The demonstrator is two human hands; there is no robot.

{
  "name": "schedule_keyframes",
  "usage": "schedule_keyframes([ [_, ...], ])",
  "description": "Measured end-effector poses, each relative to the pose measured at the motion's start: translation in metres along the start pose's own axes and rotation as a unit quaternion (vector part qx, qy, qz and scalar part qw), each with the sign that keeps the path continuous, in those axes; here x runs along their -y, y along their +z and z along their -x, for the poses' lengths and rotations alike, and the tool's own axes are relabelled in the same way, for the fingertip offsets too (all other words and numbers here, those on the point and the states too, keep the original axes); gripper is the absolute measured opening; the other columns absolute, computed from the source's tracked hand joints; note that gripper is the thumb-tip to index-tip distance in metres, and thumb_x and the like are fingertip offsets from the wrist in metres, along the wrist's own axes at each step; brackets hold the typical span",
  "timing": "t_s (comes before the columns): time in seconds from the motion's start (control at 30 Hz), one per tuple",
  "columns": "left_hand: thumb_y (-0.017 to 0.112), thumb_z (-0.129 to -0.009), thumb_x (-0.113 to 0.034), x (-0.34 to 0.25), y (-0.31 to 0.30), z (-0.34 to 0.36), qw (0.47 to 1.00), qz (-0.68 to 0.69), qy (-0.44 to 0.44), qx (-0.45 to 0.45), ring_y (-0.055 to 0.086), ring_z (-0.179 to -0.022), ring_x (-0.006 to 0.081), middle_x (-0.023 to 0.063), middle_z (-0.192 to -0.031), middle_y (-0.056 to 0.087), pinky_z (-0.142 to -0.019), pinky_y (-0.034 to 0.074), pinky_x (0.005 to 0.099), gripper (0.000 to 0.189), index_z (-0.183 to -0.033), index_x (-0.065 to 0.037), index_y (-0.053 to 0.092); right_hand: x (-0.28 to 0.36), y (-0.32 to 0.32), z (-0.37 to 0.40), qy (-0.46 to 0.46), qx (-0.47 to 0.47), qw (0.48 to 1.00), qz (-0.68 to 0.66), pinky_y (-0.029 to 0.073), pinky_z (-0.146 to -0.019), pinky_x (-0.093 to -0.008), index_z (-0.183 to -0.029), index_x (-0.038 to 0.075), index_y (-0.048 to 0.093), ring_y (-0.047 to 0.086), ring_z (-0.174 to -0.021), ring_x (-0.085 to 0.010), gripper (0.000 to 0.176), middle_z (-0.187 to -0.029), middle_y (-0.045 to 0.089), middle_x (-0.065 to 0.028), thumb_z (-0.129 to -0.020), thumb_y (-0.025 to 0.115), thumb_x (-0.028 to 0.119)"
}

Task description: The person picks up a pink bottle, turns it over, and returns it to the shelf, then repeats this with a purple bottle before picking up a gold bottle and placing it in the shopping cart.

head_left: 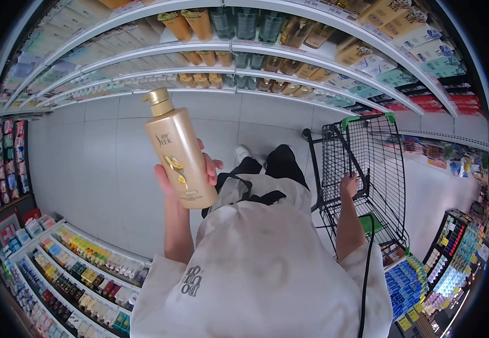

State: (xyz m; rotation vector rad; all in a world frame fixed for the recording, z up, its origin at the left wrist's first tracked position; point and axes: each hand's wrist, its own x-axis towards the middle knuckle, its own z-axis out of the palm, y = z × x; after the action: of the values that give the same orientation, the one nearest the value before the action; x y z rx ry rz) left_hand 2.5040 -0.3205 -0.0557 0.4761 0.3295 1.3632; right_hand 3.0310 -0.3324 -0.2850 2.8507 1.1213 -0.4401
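We hold up a gold bottle (179, 147)
Head view: our left hand (164, 179) wraps around the gold bottle, up before the shelves (312, 63); our right hand (349, 185) grips the cart (371, 143). The smooth bottle could slip and fall.

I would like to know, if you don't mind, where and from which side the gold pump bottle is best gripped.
Probably the broad lower body of the gold pump bottle, from behind, as the left hand does: fingers wrap one narrow side, thumb the other, label facing the camera. The pump head is small and narrow-necked, a poor hold for a tall, near-upright bottle.
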Motion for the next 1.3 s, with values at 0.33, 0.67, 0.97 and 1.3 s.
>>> schedule_keyframes([
  [0.33, 0.050, -0.068, -0.079, 0.018, 0.002, 0.007, 0.998, 0.009, -0.050, 0.044, 0.063, -0.068, 0.0269, 0.0223, -0.082, 0.061, -0.088, 0.039, 0.0435, 0.094, -0.118, 0.000, 0.040, -0.011, 0.001, 0.003, 0.031, 0.102, 0.993, -0.059, 0.034, -0.095, -0.0510, -0.115, 0.017, 0.061, 0.053, -0.111, -0.0337, 0.057, -0.114, 0.059, -0.0177, -0.091, 0.027, 0.055],
  [0.67, 0.030, -0.081, -0.074, 0.062, 0.007, 0.004, 0.989, -0.033, -0.140, -0.045, 0.062, -0.085, 0.0318, 0.0242, -0.100, 0.057, -0.075, 0.051, 0.0389, 0.088, -0.123, 0.002, 0.043, -0.029, 0.009, -0.014, -0.016, 0.178, 0.960, -0.218, 0.049, -0.057, -0.0337, -0.115, 0.001, 0.056, 0.061, -0.050, -0.0211, 0.053, -0.082, 0.061, -0.0145, -0.094, 0.035, 0.045],
  [0.97, 0.019, -0.087, -0.068, 0.119, 0.053, 0.016, 0.984, -0.031, -0.157, -0.082, 0.061, -0.090, 0.0327, 0.0230, -0.101, 0.058, -0.074, 0.051, 0.0383, 0.081, -0.123, 0.001, 0.042, -0.064, 0.012, -0.022, -0.089, 0.237, 0.917, -0.310, 0.047, -0.071, -0.0345, -0.120, 0.001, 0.053, 0.062, -0.072, -0.0225, 0.047, -0.105, 0.059, -0.0156, -0.095, 0.039, 0.038],
  [1.3, 0.015, -0.084, -0.072, 0.175, 0.086, 0.074, 0.972, -0.042, -0.179, -0.146, 0.061, -0.088, 0.0333, 0.0230, -0.102, 0.056, -0.077, 0.051, 0.0405, 0.088, -0.126, 0.001, 0.040, -0.095, 0.013, -0.010, -0.177, 0.222, 0.940, -0.191, 0.038, -0.093, -0.0372, -0.116, -0.005, 0.054, 0.054, -0.104, -0.0325, 0.060, -0.113, 0.056, -0.0230, -0.095, 0.030, 0.047],
])
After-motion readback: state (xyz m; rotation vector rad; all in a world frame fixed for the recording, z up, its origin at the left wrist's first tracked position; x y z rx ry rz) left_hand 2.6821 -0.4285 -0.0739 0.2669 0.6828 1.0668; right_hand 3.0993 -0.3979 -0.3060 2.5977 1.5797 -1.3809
